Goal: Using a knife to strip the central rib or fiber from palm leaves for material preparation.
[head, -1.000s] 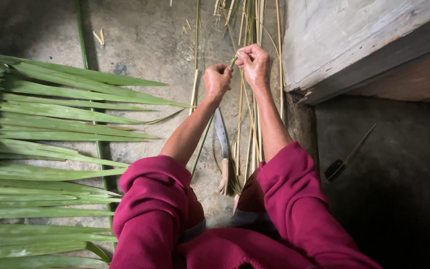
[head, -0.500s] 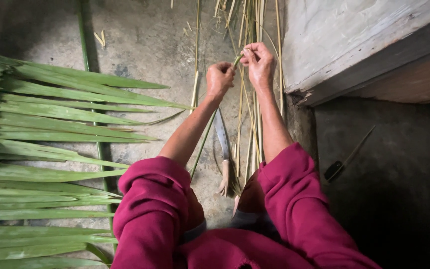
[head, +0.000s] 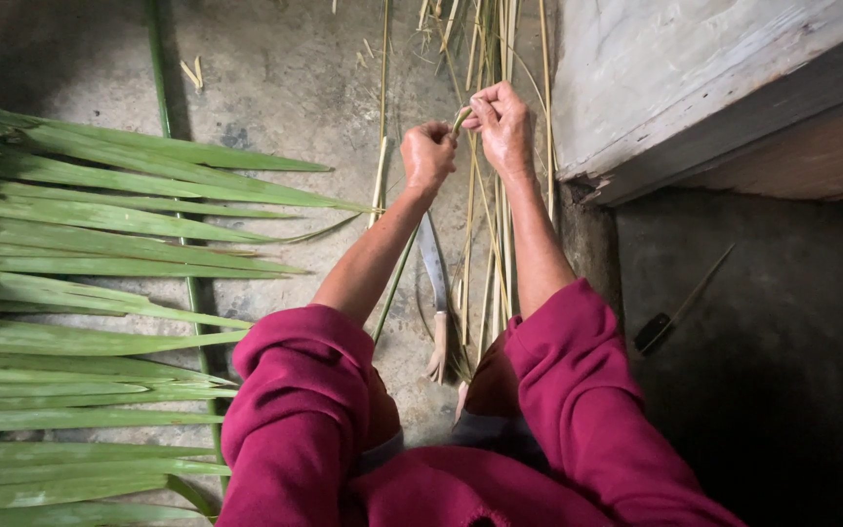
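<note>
So the thing being worked is a thin green leaf strip (head: 461, 118), pinched between both hands up near the top of the view, held in the air over the concrete floor (head: 275, 78). The left hand (head: 428, 154) is closed into a fist, and the strip's near end seems to go into it. The right hand (head: 501, 122) has its fingertips pressed together on the other end. The visible bit runs on a short diagonal, low at the left hand and rising toward the right hand, so the strip sits right between them and neither is really nearer; they're almost touching.

Below the hands a bundle of pale stripped stalks (head: 485, 254) lies lengthwise, running away from the person. A knife with a light handle (head: 434, 293) lies along the same line, just beside the bundle, between the forearms. Off to the left is a big fan of green palm leaflets (head: 119, 244), well apart from the hands. To the right there's a grey concrete step (head: 695, 88), and a second dark-handled blade (head: 680, 307) on the dark lower floor.
</note>
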